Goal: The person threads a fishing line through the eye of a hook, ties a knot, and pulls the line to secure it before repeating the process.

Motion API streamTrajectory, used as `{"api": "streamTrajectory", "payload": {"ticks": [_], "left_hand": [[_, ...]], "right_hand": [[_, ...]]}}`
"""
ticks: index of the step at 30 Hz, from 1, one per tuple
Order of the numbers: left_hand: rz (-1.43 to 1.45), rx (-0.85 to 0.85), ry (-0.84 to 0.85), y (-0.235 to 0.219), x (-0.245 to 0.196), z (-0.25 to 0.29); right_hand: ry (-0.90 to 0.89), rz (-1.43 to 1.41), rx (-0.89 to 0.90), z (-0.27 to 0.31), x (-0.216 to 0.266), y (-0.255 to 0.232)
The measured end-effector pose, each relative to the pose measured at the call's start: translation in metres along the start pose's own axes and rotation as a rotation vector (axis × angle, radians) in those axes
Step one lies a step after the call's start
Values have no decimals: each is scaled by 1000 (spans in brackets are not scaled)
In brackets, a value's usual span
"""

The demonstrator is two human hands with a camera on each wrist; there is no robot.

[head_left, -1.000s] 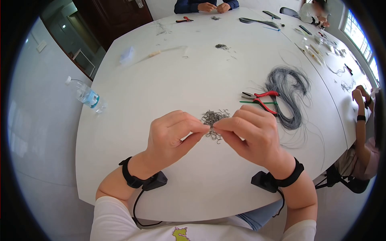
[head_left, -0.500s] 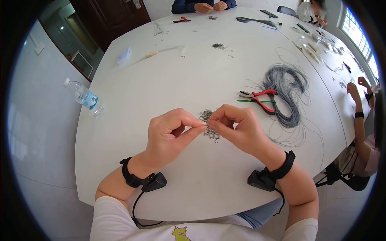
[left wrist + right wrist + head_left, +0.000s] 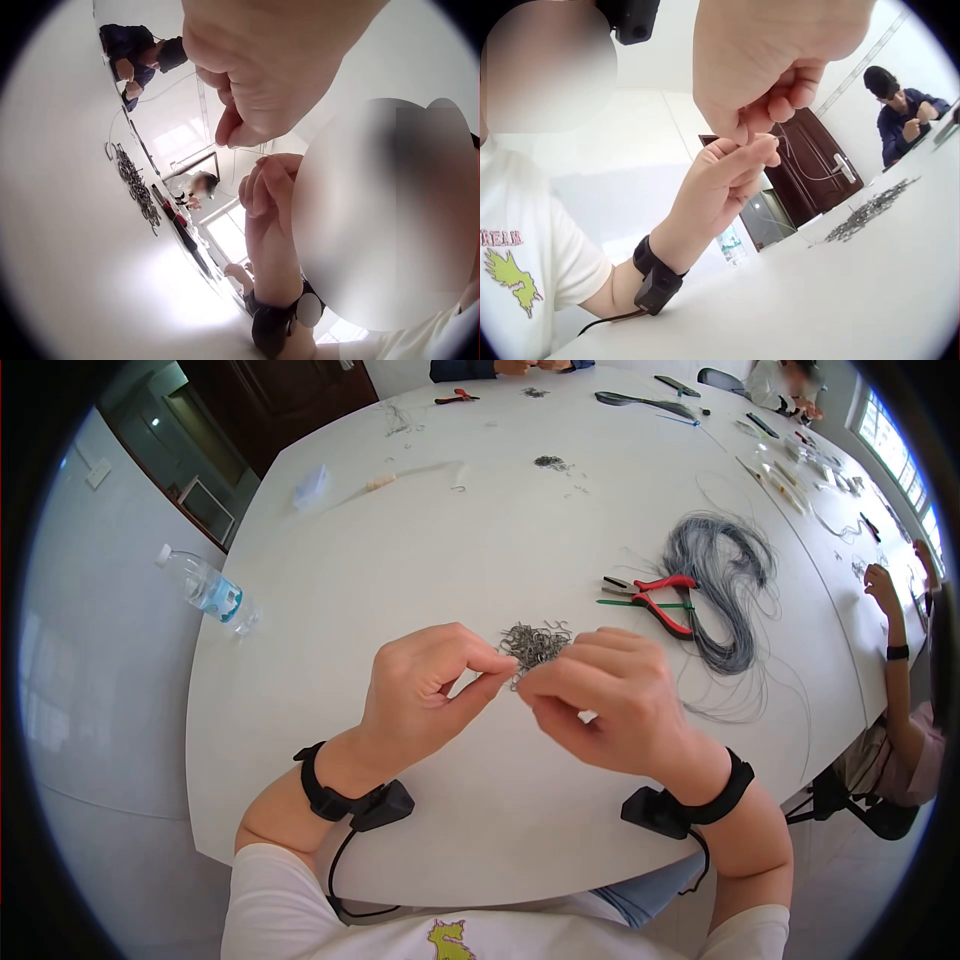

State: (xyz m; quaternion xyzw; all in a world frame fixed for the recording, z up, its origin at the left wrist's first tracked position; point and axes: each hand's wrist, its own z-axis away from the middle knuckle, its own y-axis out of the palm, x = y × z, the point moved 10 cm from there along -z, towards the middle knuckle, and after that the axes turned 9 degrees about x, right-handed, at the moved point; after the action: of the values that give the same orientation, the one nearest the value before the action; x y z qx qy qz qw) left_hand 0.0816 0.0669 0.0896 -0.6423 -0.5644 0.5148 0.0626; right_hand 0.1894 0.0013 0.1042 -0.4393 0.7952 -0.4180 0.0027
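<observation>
Thumb and forefinger of my left hand (image 3: 425, 680) pinch a tiny fish hook, mostly hidden by the fingertips. A bit of it shows as a small glint in the right wrist view. Close beside it, my right hand (image 3: 620, 695) has its fingertips brought together on a thin line (image 3: 808, 177), which trails in a loose curve past the fingers in the right wrist view. Both hands are held above the table, just in front of a pile of grey fish hooks (image 3: 533, 644). The right hand's knuckles overlap the pile's edge in the head view.
Red-handled pliers (image 3: 668, 584) and a green tie (image 3: 618, 602) lie beside a looped bundle of grey line (image 3: 728, 648). A water bottle (image 3: 215, 596) stands left. Farther off are a small plastic box (image 3: 311, 487) and another hook pile (image 3: 549, 462). Other people sit around the table.
The right hand drew in over the left fingertips half a second ago, its fingers curling. Now it has turned knuckles-up and sits slightly lower and to the right. The left hand barely moved.
</observation>
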Motion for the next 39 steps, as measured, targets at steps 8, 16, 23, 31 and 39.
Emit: {"api": "streamTrajectory", "payload": {"ticks": [8,16,23,31,39], "left_hand": [[-129,57,152,9,-22,-1],[-50,34,150,9,-18,2],[74,8,43,4,-7,2],[412,26,-261,17,31,10],[440,36,-377,18,41,14]], "right_hand": [[268,-345,-93,7,-42,-5],[486,-603,7,21,-76,26],[577,-714,133,26,-71,51],[496,-501,214,20,-57,49],[673,-824,154,19,-53,38]]}}
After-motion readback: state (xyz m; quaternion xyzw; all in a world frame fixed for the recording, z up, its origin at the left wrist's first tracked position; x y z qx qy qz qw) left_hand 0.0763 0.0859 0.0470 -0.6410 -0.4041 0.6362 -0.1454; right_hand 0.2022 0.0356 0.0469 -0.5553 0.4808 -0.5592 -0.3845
